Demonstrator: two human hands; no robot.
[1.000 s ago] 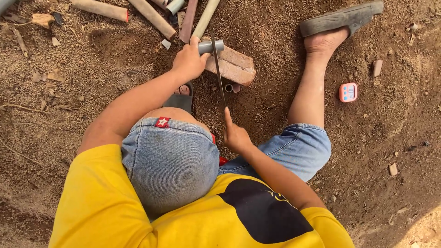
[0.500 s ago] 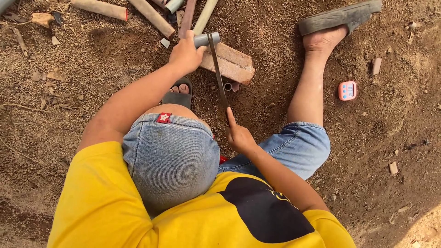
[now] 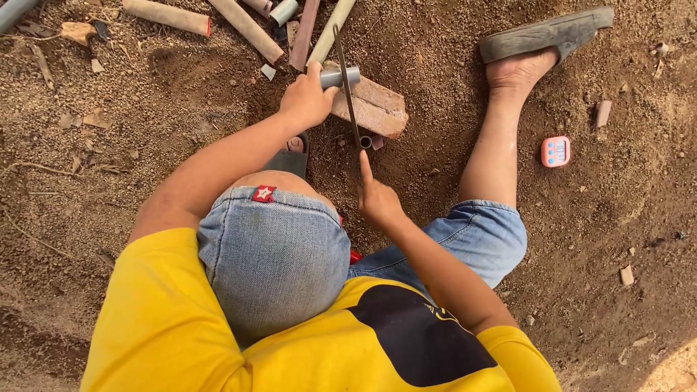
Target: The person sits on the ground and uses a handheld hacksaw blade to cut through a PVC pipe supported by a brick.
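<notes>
A: We see the left hand (image 3: pixel 306 98) wrapped tight around a short grey pipe (image 3: pixel 341 76), pressing it down onto a reddish brick (image 3: pixel 374 109) that lies on the bare dirt ground (image 3: pixel 581 239).

B: And the right hand (image 3: pixel 377 203) sits nearer the body, closed on the handle end of a thin saw blade (image 3: pixel 347 87) — forefinger stretched out along it. The blade runs away from us and crosses the pipe just beside the left hand's fingers, on the free end of the pipe.

A: So the two hands are well apart, one at each end of the work — the pipe under the left, the blade between them.

B: Below the brick's near edge we make out a small cut ring of pipe (image 3: pixel 365 141) on the ground. Further off, several longer pipes (image 3: pixel 247 29) lie in a loose row at the top.

A: To the right, near the outstretched leg, a small pink timer (image 3: pixel 555 151) rests on the dirt. The foot wears a grey sandal (image 3: pixel 544 33).
</notes>
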